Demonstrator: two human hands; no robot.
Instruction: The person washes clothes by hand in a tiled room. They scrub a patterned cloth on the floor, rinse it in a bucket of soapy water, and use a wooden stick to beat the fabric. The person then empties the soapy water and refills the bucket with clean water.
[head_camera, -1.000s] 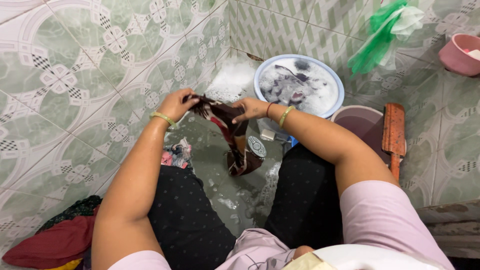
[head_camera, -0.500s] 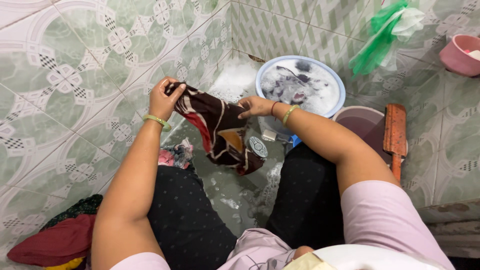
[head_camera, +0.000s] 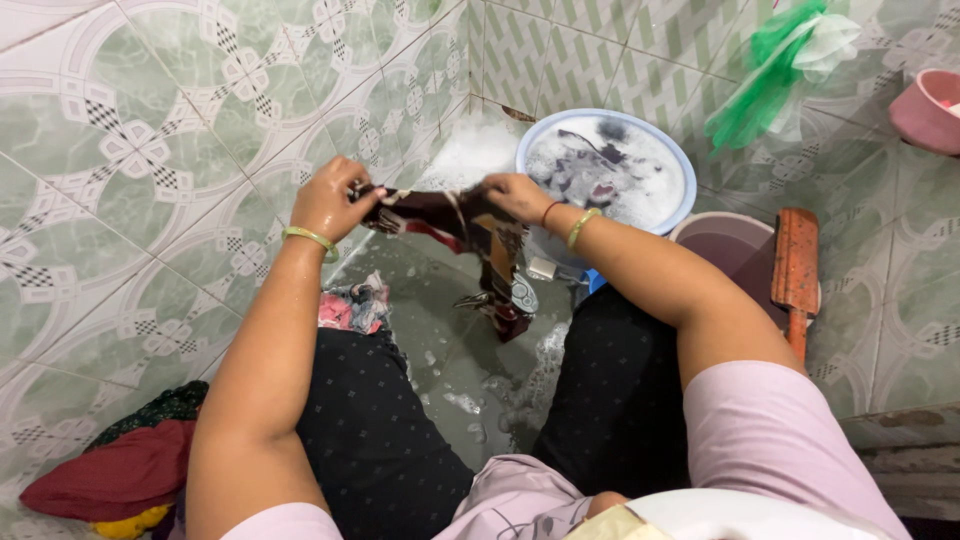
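Grip, left hand (head_camera: 328, 200): closed around one end of a dark patterned cloth (head_camera: 470, 235), fingers curled over the bunched edge, centre-left of the frame.
Grip, right hand (head_camera: 515, 195): pinched on the other end of the cloth, just right of centre, so the fabric is pulled taut between both hands.
Cloth: wet, dark brown with red and cream pattern — stretched in a band at the centre, its loose end hanging down toward the wet floor (head_camera: 440, 330); it appears held up so that it can drain or be wrung.
Blue basin (head_camera: 688, 170): upper centre-right, just behind the right hand, filled with suds and soaking garments — kept within reach.
Wooden paddle (head_camera: 796, 270): right of the frame, laid across the rim of a purple bucket (head_camera: 720, 240).
Clothes heap (head_camera: 110, 475): lower left, red and green pieces set apart on the tiles.
Pink bowl (head_camera: 925, 105): upper right corner.
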